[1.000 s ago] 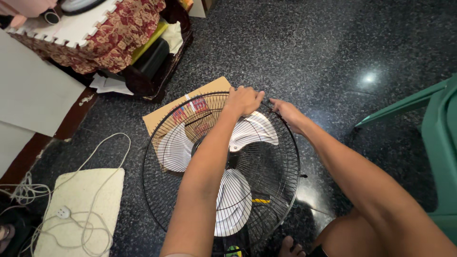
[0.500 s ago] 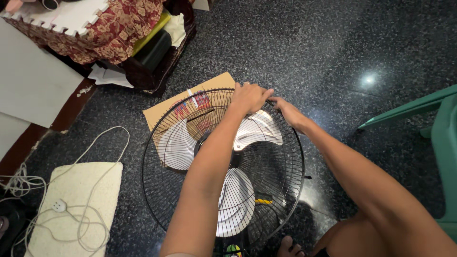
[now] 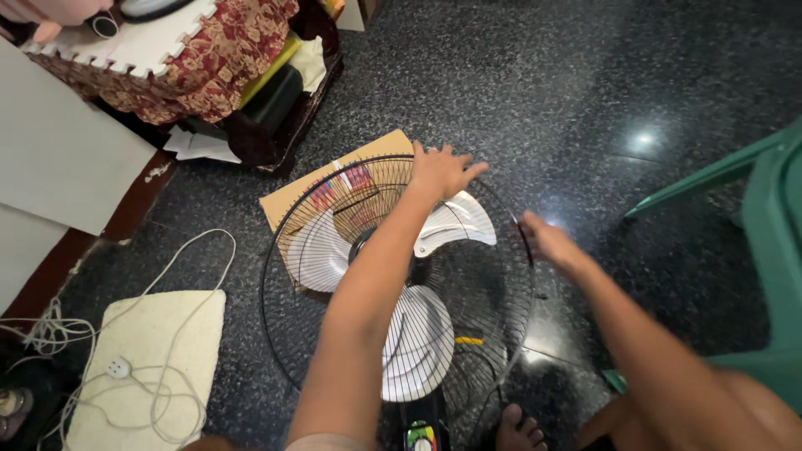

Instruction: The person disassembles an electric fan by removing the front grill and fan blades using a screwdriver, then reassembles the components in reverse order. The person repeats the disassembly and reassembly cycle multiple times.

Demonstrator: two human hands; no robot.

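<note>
**Two hands at the rim of a floor fan's wire guard**

A dark speckled polished stone floor (image 3: 535, 92) is filling most of the view and catching a small spot of light. A green plastic chair (image 3: 773, 242) is standing at the right edge. At upper left, a red-and-gold patterned cloth (image 3: 209, 63) is draping over a low piece of furniture, with a white foam puzzle mat (image 3: 142, 42) lying on top.

A round black wire fan guard (image 3: 393, 284) is sitting at the centre, on the floor, with three translucent white fan blades (image 3: 418, 342) showing through the wires. A flat brown cardboard sheet (image 3: 334, 179) is lying under its far edge. A pale cream rectangular mat (image 3: 146, 367) is lying to the left, with a white power cord (image 3: 180, 276) looping over it.

The left hand (image 3: 439, 171) is resting on the far rim of the guard, fingers spread and loose, not clamping anything. The right hand (image 3: 547, 242) is hovering at the guard's right rim, slightly blurred; whether its fingers are closing on the wire, I cannot tell. A bare foot (image 3: 518, 428) is showing just beside the guard's near edge.
</note>
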